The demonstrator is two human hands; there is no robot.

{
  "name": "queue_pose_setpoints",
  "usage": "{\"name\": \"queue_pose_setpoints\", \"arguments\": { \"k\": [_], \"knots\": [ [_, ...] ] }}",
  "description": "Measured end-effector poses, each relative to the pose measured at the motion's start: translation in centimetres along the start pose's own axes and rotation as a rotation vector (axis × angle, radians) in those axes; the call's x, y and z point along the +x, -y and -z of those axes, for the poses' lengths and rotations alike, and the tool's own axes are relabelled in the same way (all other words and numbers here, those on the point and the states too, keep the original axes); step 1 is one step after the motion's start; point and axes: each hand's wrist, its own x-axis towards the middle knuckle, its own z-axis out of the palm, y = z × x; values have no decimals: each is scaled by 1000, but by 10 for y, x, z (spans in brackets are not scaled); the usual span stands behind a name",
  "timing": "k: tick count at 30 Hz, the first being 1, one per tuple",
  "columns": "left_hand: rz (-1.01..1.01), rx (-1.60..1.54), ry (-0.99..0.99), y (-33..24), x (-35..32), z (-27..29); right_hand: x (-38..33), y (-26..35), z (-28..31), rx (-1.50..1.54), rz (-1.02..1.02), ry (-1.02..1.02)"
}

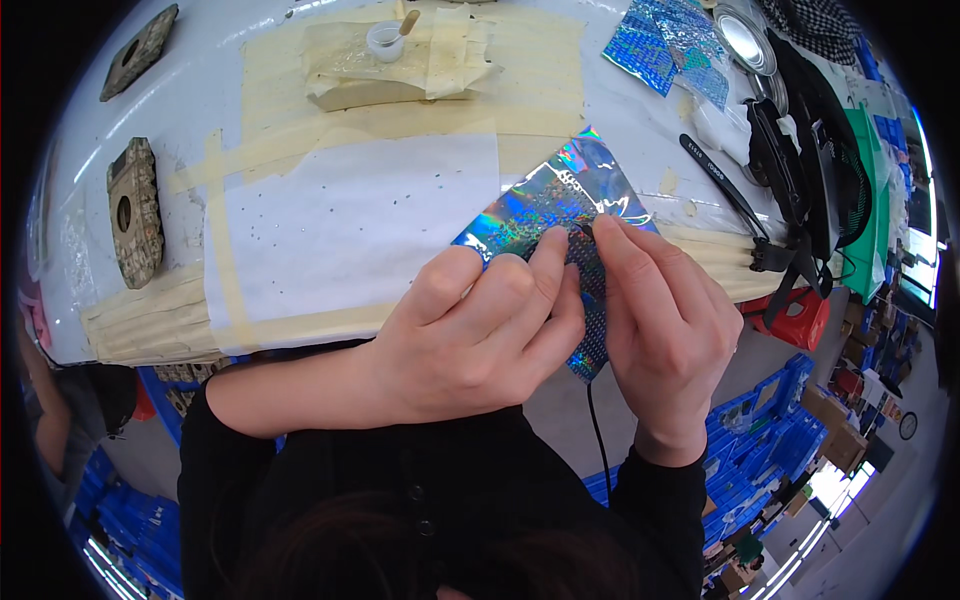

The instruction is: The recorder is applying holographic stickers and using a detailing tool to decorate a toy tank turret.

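Note:
A shiny holographic sheet [545,195] lies slantwise over the table's front edge, its lower corner hanging past it. My left hand [490,320] is closed, its fingertips pressed on the sheet. Beside it my right hand [668,310] pinches the sheet between thumb and fingers. The fingertips of both hands nearly meet, and whatever small piece may lie between them is hidden. To the left, white paper [340,235] taped to the table carries scattered tiny glittering specks.
Behind the paper, a small white cup [386,42] with a wooden stick stands on a taped block [405,88]. Two camouflage-patterned pieces [134,213] lie at left. Black tweezers [720,180], more holographic sheets [668,50] and a black bag [820,150] are at right.

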Motion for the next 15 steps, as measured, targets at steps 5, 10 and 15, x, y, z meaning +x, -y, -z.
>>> {"name": "queue_pose_setpoints", "arguments": {
  "k": [5,10,15],
  "knots": [
    [0,10,-13,0,1,-1,1,3,2,-47,17,21],
    [5,7,-22,-1,0,-1,0,3,3,-50,16,33],
    [3,0,-20,0,0,-1,0,3,3,-55,12,33]
  ]
}}
